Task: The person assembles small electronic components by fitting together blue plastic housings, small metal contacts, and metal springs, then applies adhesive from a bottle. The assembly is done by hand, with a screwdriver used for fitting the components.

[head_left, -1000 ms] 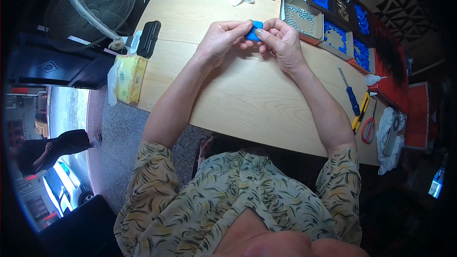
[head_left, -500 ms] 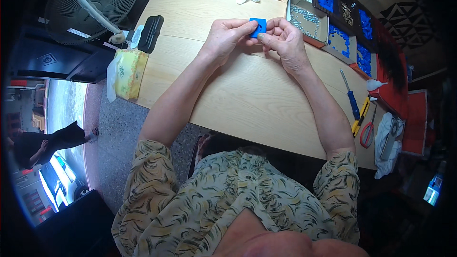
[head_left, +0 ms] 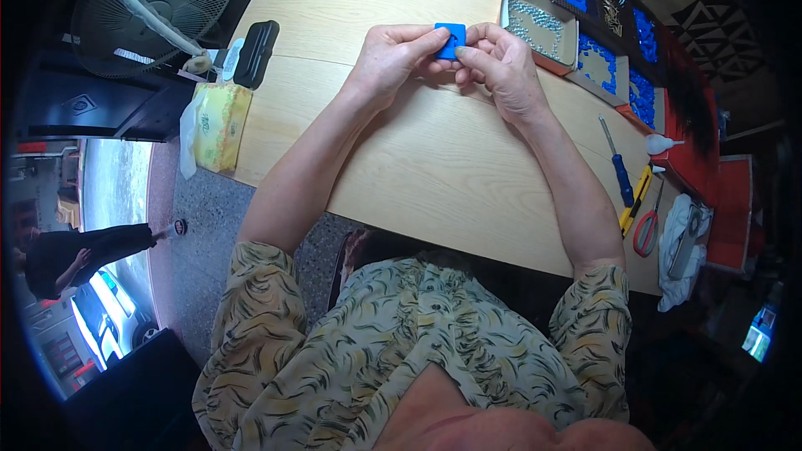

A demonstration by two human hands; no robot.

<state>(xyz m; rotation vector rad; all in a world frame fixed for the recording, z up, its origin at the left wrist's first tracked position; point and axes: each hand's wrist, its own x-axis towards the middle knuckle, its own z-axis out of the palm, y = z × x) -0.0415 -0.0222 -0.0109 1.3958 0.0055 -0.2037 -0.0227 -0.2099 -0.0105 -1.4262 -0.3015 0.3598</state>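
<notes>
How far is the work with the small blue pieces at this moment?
Done: cannot tell; no finished pile is clearly visible. In hand: the left hand and right hand pinch one blue square piece. Left: trays nearby hold more blue pieces and small metal parts.

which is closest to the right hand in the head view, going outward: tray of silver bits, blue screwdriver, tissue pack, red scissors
From the right hand:
1. Tray of silver bits, just beyond it, at the far table edge.
2. Blue screwdriver, on the right.
3. Red scissors, right, near edge.
4. Tissue pack, left table edge, past the left hand.
</notes>
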